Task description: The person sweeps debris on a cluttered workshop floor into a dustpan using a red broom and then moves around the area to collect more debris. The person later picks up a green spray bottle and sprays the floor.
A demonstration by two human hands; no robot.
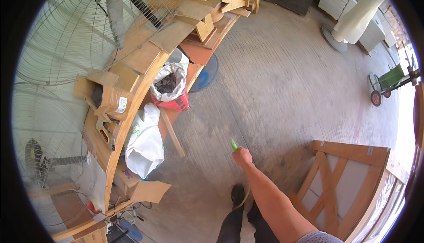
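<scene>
Right hand [242,157] extends forward over the concrete floor [282,75], fingers closed around a small green object [233,144]; its kind is too small to tell, possibly a marker or cutter. Left hand is out of view. Landmark: the curved wooden tabletop [132,93]. The green object sits well to the right of it, above bare floor. A white plastic bag [143,141] leans against the tabletop's edge, with a red basket [173,103] holding a grey bag just beyond. A large wire-guard fan [88,26] stands behind the tabletop. A wooden frame panel [344,176] lies far right.
</scene>
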